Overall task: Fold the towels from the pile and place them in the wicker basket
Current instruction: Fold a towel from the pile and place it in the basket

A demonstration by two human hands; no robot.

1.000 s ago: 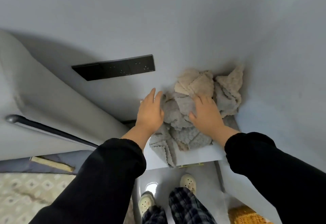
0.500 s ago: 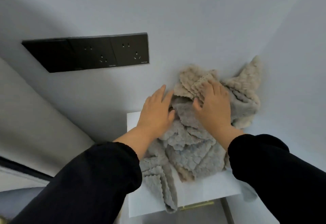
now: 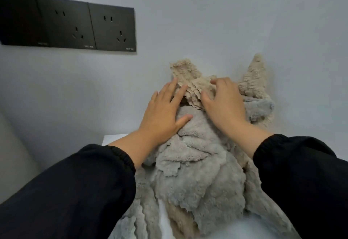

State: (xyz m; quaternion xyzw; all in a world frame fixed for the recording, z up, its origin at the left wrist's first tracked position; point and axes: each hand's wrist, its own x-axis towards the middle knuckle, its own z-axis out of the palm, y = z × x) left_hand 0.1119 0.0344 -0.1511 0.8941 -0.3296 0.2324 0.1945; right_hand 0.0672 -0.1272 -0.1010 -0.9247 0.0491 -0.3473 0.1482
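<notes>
Fleece, grey and beige: one towel pile point(image 3: 197, 172) on a white tabletop point(image 3: 111, 138) against the wall; single towels I cannot count. Hands, two. Left hand point(image 3: 165, 112): flat, fingers straight, pressing the pile. Right hand point(image 3: 224, 106): fingers bent over the beige towel point(image 3: 186, 73); grasp I cannot confirm. Black socket panel point(image 3: 67, 24), one.

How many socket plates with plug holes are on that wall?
2. The middle socket plate and the right socket plate of the black wall panel. Its left section shows no holes but runs off frame; more may be hidden.
</notes>
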